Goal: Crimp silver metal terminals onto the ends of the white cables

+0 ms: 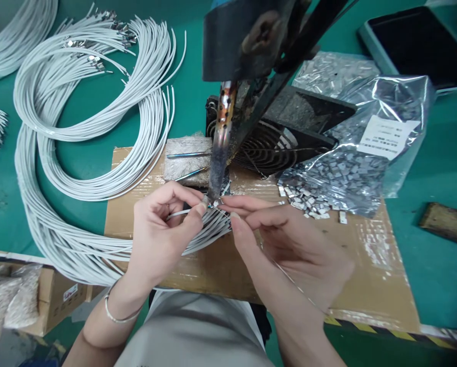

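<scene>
My left hand [161,232] is closed in a pinch on a single white wire [178,214], holding its end under the tip of a fixed soldering iron [219,158]. More white wires [209,232] fan out beneath that hand. My right hand [289,244] pinches a small metal terminal [218,203] against the wire end at the iron's tip. A thin strand of solder wire [289,278] crosses over my right palm. Both hands rest above a cardboard sheet [366,255].
Large coils of white wires [91,127] lie at the left on the green table [435,265]. An open foil bag spills several small metal terminals [328,188] at the right. A black fan [274,145] sits behind the iron. A wooden block [446,224] lies far right.
</scene>
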`<state>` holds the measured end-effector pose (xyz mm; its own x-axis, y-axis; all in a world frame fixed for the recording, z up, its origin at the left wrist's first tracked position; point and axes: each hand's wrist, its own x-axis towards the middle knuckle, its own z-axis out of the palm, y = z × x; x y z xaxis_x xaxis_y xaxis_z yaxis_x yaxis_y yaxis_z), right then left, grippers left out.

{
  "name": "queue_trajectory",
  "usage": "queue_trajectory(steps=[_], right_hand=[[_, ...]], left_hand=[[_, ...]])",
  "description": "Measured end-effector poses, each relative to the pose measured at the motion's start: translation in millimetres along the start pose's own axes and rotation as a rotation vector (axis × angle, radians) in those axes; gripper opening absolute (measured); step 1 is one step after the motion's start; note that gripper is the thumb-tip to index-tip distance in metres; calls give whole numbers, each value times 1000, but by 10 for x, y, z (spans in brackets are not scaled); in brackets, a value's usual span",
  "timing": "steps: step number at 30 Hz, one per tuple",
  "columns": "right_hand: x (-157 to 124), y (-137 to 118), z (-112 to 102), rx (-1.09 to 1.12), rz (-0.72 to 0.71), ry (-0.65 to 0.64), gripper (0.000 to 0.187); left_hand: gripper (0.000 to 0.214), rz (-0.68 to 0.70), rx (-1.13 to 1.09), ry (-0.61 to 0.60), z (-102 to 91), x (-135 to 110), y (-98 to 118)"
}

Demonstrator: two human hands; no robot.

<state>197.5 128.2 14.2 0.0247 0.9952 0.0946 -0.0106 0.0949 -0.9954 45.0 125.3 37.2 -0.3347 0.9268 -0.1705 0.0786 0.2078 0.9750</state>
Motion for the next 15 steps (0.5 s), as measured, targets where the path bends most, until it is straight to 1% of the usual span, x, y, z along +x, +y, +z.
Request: queue_trajectory(steps=[4,9,15], right_hand=[[3,-18,11,-19,10,24,19],[-7,13,-25,-26,-16,-24,20],[-5,34,-35,-40,-49,-25,18]], left_hand=[[17,4,-6,-3,3,-3,15],[16,1,9,-3,2,-18,27],[17,14,19,3,2,-14,24]])
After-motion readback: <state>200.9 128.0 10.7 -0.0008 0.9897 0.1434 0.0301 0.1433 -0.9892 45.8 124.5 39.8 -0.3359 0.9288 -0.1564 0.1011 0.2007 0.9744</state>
